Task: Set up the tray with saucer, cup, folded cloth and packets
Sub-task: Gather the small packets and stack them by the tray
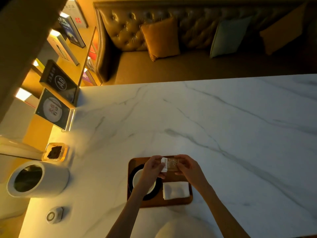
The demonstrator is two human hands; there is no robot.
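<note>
Warm lamp light falls on the marble counter (223, 126), where a wooden tray (173, 202) carries the cup (137, 177) on its dark saucer (151, 194) at left and the folded cloth (175, 190) at right. The left hand (153, 166) and right hand (187, 166) pinch the packets (169, 164) between them, each grip closed on one end, above the tray's far edge. Their long axis runs left to right. This seems the last step; next they must be laid flat on the bare wood.
</note>
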